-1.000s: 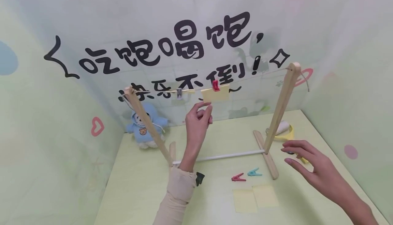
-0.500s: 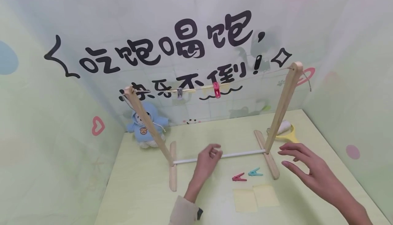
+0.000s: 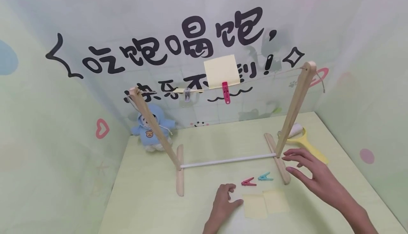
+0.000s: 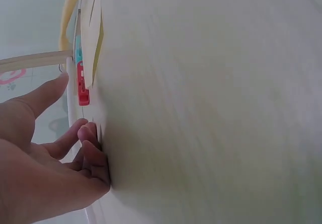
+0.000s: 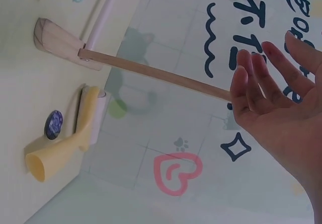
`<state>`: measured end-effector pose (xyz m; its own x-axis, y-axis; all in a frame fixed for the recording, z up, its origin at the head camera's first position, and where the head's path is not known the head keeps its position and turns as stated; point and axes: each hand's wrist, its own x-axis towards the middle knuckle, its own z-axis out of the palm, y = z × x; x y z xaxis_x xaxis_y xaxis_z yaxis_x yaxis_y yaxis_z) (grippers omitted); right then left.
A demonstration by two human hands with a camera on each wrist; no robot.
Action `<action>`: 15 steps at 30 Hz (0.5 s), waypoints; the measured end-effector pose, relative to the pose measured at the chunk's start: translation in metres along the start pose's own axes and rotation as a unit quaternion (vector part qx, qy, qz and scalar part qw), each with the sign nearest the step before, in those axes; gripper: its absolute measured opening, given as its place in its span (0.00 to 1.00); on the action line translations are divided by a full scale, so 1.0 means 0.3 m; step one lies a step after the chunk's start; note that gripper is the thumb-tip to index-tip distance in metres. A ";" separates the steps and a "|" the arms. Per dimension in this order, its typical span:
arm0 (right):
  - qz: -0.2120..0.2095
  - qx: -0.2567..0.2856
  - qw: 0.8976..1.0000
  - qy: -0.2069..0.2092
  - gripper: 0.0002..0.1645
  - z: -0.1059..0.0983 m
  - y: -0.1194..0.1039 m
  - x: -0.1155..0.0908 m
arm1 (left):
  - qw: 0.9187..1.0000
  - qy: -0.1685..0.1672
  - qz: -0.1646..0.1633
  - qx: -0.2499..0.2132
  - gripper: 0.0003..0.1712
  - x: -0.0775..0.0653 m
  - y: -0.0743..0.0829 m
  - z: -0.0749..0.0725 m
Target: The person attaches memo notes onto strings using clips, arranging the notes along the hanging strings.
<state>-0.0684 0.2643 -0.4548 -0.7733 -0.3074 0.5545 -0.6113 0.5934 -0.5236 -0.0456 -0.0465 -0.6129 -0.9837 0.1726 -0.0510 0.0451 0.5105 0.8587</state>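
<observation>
reading "吃饱喝饱" on wall lettering (image 3: 173,48)

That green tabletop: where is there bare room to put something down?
The table is bare left of the rack's left foot, and behind the white rod toward the plush toy. It is crowded in front: two clips, yellow notes, the left hand and right hand.

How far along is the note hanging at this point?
One yellow note is clipped to the string by a red clip. The left hand touches the table beside two loose notes; the right hand hovers open. Red and teal clips remain unused.
</observation>
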 end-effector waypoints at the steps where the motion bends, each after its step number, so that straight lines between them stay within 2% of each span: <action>1: 0.000 0.003 1.000 -0.003 0.32 0.009 0.003 0.004 | 1.000 0.006 0.009 0.019 0.29 -0.003 -0.003 0.008; 6: 0.005 0.017 1.000 -0.017 0.29 0.057 0.030 0.015 | 0.993 0.037 0.039 0.105 0.35 -0.021 -0.021 0.054; 12: 0.012 0.042 0.998 -0.036 0.26 0.135 0.072 0.008 | 0.978 0.075 0.084 0.174 0.44 -0.037 -0.035 0.089; 15: 0.007 0.032 0.998 -0.045 0.24 0.196 0.105 -0.007 | 0.973 0.077 0.090 0.198 0.47 -0.041 -0.040 0.094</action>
<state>-0.0959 0.2399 -0.5104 -0.7917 -0.3669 0.4885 -0.6081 0.5504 -0.5721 -0.0292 -0.0308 -0.6370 -0.9666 0.1773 0.1852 0.2532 0.7738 0.5807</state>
